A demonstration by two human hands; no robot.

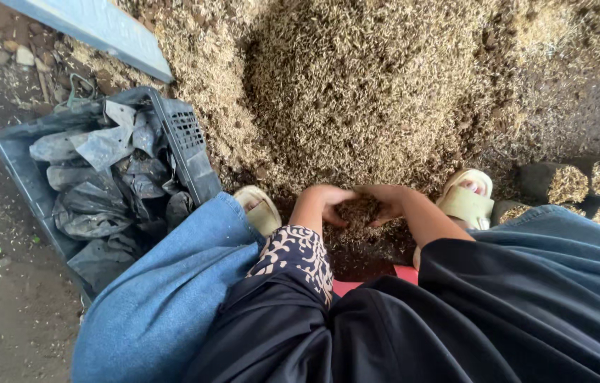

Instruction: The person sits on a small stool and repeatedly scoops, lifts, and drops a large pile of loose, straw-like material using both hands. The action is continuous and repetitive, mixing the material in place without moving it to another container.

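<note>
My left hand (322, 202) and my right hand (393, 202) are cupped together low between my knees, gathering a clump of brown husk mix (361, 211) between them. Both hands sit at the near foot of a big heap of rice husk and soil (356, 92) that fills the ground ahead. My fingers curl inward around the loose material. A small red object (371, 280) shows just below my hands, mostly hidden by my dark sleeves.
A dark plastic crate (190, 152) full of crumpled black plastic bags (108, 184) stands at my left. Filled black bags of husk mix (569, 184) lie in a row at the right. My sandalled feet (466, 198) flank the hands. A blue-grey board (94, 25) lies top left.
</note>
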